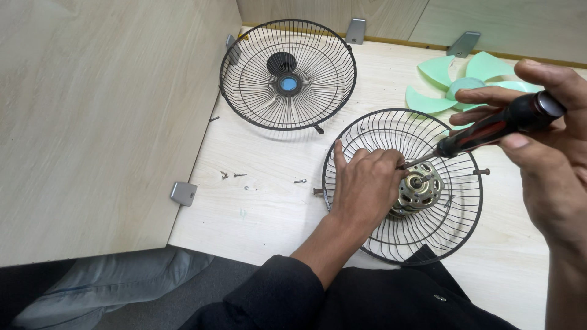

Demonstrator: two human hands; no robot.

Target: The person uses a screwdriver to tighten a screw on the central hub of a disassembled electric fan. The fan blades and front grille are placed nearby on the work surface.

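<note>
My left hand [365, 183] rests inside a black wire fan guard [455, 226] lying on the table, fingers pinched at the screwdriver's tip beside the metal fan motor [419, 190]. What the fingertips pinch is too small to tell. My right hand [544, 146] grips a screwdriver [498, 125] with a black and red handle, tilted down to the left, its tip at the motor's upper left edge.
A second black wire guard [244, 79] with a blue centre cap leans at the back. A pale green fan blade [455, 82] lies behind the right hand. Small screws [233, 175] lie on the light wooden table [263, 208]. A wooden side panel [92, 122] with metal brackets [183, 193] stands at the left.
</note>
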